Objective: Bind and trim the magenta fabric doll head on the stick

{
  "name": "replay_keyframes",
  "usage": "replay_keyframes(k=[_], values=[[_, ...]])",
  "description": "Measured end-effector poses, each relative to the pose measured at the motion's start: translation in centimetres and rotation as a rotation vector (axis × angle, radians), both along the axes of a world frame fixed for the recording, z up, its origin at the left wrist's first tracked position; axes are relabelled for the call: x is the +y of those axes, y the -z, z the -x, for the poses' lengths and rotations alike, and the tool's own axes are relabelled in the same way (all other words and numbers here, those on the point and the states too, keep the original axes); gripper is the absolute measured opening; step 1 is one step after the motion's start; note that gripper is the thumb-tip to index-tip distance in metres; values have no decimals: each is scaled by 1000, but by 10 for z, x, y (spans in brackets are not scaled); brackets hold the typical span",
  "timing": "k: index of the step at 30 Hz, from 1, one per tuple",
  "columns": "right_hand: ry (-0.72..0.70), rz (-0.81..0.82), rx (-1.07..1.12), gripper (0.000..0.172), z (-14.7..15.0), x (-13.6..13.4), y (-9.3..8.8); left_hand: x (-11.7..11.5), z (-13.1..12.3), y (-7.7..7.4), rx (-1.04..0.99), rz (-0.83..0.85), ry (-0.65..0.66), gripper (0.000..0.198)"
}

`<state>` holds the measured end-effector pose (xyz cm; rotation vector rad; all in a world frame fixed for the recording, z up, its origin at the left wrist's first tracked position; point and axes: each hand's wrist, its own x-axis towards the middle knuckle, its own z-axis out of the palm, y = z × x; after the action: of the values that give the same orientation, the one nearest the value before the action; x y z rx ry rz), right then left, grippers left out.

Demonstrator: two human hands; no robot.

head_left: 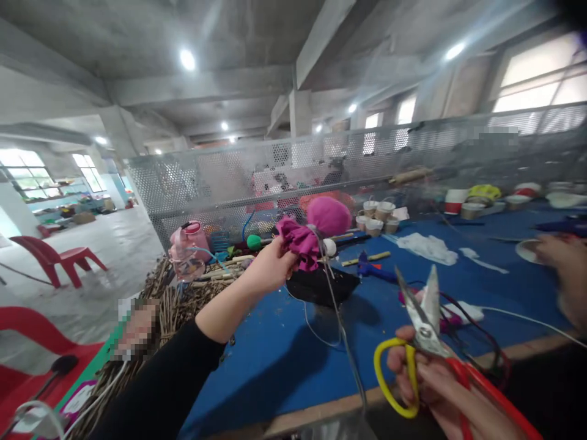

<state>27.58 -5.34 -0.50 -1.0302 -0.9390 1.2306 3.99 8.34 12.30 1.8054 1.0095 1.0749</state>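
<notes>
My left hand (275, 263) grips the gathered magenta cloth (299, 243) below a round, stuffed magenta ball (329, 217). A grey cord (337, 305) is wound around the neck between ball and gathers, and its long ends hang down past the table's front edge. In my right hand (424, 382) is a pair of scissors (426, 330) with one yellow and one red handle. Their blades are spread apart and point up, to the right of the cord and away from it. Below the cloth lies a black piece (323, 286) on the blue tabletop (275, 360).
Bundled twigs (174, 305) and a pink bottle (188, 250) are at the left. White stuffing (426, 247), small cups (383, 214) and a blue glue gun (378, 269) lie further back. A co-worker's hand (564, 263) is at the right. A perforated metal screen (220, 189) borders the table.
</notes>
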Motion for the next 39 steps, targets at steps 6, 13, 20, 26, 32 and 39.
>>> replay_keyframes(k=[6, 13, 20, 26, 32, 39], values=[[34, 27, -487, 48, 13, 36, -4, -43, 30, 36, -463, 430, 86, 54], [-112, -3, -1511, 42, 5, 114, 16, -75, 56, 92, -704, 582, -71, 39], [-136, -103, -1579, 44, 30, 120, -5, -81, 59, 117, -798, 607, -129, 41], [-172, -356, -759, 34, 106, 84, -38, -91, 43, 135, -719, 587, -187, 56], [-118, -389, -698, 23, 128, 79, -25, -97, 42, 141, -825, 716, -130, 46], [-129, -446, -620, 19, 127, 78, -16, -96, 47, 147, -941, 809, -89, 38]])
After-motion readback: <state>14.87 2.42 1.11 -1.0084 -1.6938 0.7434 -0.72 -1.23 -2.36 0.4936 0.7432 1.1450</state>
